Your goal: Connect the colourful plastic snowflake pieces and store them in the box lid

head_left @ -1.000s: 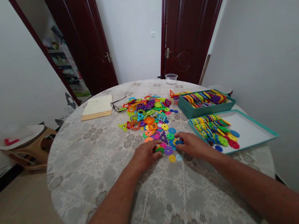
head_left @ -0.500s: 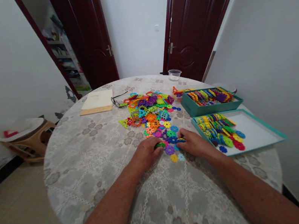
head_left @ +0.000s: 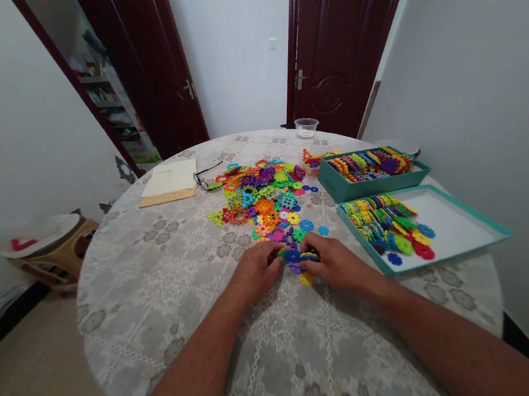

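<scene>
My left hand is closed round a few flower-shaped plastic discs, with a blue disc at its fingertips. Close beside it, my right hand pinches a small stack of blue and yellow discs. The fingertips of both hands nearly meet, and the exact number of pieces is hidden. Below them a purple disc and a yellow disc lie on the tablecloth. Just beyond the hands spreads a loose pile of colourful interlocking pieces.
To the right lies a white tray with a teal rim, holding rows of discs. Behind it stands a teal box full of pieces. A notebook, glasses and a clear plastic bowl rest on the round table's far side.
My right hand has moved left, bringing its stack up against the left hand's pieces. A blue disc now shows at my left fingertips. The view has tilted slightly.
</scene>
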The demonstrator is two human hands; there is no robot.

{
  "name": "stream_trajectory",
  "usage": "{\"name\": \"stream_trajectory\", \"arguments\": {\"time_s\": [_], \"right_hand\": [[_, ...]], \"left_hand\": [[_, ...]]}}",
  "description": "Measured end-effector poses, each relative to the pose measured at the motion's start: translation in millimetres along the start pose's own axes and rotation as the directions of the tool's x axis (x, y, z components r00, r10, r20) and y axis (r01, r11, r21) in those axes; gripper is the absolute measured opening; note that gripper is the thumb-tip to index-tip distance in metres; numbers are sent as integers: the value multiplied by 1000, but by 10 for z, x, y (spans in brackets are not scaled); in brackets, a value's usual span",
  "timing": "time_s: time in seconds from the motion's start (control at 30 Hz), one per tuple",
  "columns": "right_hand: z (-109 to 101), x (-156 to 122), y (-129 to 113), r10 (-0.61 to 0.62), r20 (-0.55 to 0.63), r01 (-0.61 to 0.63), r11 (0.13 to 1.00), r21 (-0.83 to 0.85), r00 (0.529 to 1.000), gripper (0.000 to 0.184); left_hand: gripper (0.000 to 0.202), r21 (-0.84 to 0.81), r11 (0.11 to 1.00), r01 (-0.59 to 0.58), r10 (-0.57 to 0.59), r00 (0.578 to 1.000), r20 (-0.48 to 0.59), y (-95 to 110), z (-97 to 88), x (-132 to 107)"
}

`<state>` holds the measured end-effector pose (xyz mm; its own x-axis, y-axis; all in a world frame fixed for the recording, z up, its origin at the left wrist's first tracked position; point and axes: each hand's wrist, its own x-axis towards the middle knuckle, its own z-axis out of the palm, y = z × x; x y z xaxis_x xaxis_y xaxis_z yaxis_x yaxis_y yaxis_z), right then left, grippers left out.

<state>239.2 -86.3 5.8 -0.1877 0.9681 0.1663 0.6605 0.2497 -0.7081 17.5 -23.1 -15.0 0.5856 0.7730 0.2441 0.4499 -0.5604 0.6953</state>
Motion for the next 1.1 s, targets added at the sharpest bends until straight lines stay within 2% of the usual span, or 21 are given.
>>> {"name": "stream_trajectory", "arguments": {"time_s": [0.17, 0.23, 0.47, 0.57, 0.67, 0.9, 0.97, 1.1], "right_hand": [[146, 45, 12, 10, -28, -12, 999, -47, 1000, 17], [166, 60, 18, -1, -36, -1, 998, -59, 999, 18], [75, 85, 81, -16, -86, 11, 998, -61, 996, 21], [43, 111, 145, 10, -112, -20, 996, -91, 994, 16], [64, 119, 152, -6, -85, -3, 995, -98, 996, 19], [92, 50, 3, -140, 37, 143, 984, -105, 989, 42], [90, 39, -20, -153, 48, 158, 980, -121, 987, 40], [161, 49, -33, -136, 74, 148, 972, -183, 988, 24]], "left_hand": [[32, -119, 992, 37, -28, 997, 72, 18, -27, 10], [28, -100, 994, 45, -36, 995, 93, 8, -28, 27], [32, -4, 996, 84, -83, 996, 36, 29, -35, 45], [29, -20, 998, 59, -58, 996, 61, 47, -27, 46], [27, -36, 998, 51, -47, 995, 90, 41, 9, 49], [35, -95, 989, 112, -107, 993, 55, 2, 59, 52], [33, -107, 988, 110, -106, 993, 44, -5, 60, 54], [30, -152, 985, 83, -77, 996, 41, -31, 71, 55]]}}
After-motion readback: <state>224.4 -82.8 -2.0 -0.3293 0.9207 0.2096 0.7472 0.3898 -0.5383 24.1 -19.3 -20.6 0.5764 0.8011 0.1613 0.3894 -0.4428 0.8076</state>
